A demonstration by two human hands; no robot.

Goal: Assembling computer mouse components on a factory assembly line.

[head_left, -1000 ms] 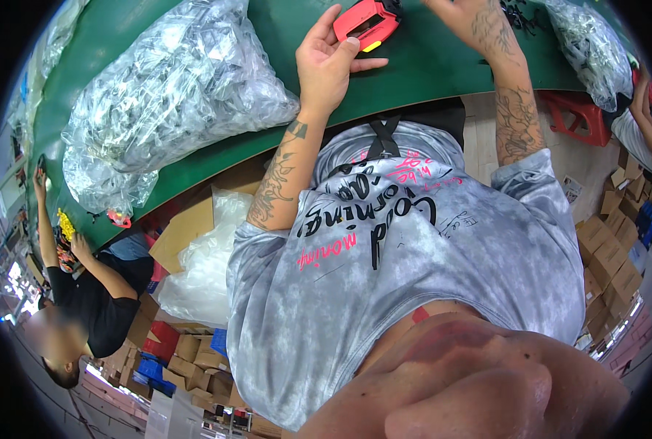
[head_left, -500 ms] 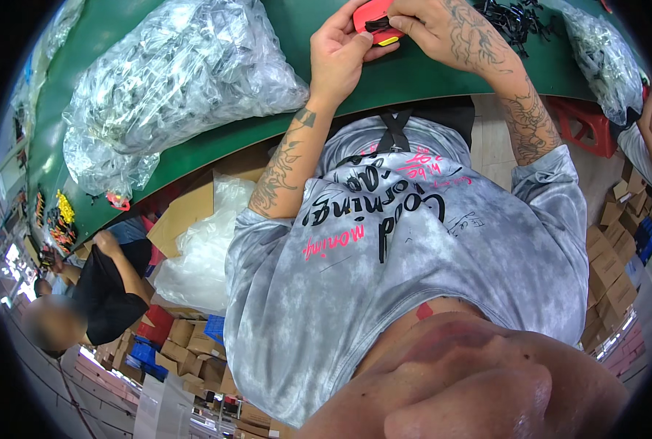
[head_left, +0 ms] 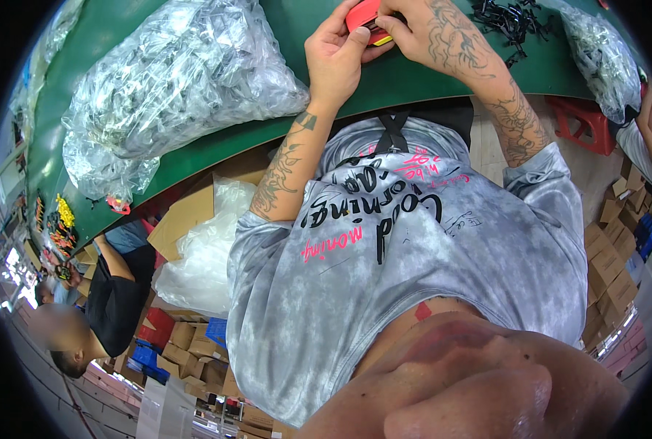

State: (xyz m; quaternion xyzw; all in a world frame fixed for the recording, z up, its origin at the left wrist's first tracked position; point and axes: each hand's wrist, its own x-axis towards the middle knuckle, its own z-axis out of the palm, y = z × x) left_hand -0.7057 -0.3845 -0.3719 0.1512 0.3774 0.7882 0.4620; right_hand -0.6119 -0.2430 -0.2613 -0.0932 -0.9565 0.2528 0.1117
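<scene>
My left hand [head_left: 333, 64] is closed around a rounded red plastic casing [head_left: 362, 14] at the table's top edge, thumb on its near side. A bit of yellow [head_left: 383, 41] shows along the casing's lower edge. A small dark part [head_left: 372, 26] sits in the casing's opening, mostly covered by fingers. My right hand [head_left: 413, 33] is bent over the casing from the right, its fingertips pinched together at that dark part. What kind of product the casing belongs to is unclear. Right of my right hand lies a loose pile of small black plastic parts [head_left: 512, 22].
A large clear plastic bag of parts [head_left: 179, 73] covers much of the green table [head_left: 413, 86] to the left. Another filled bag [head_left: 604, 66] stands at the right edge. A red stool [head_left: 582, 124] is below it. Co-workers, one in black [head_left: 125, 293], sit at both sides.
Both hands have shifted slightly up and left with the casing. The dark part shows less now, with my right fingertips over it. The co-worker at the left has changed posture.
</scene>
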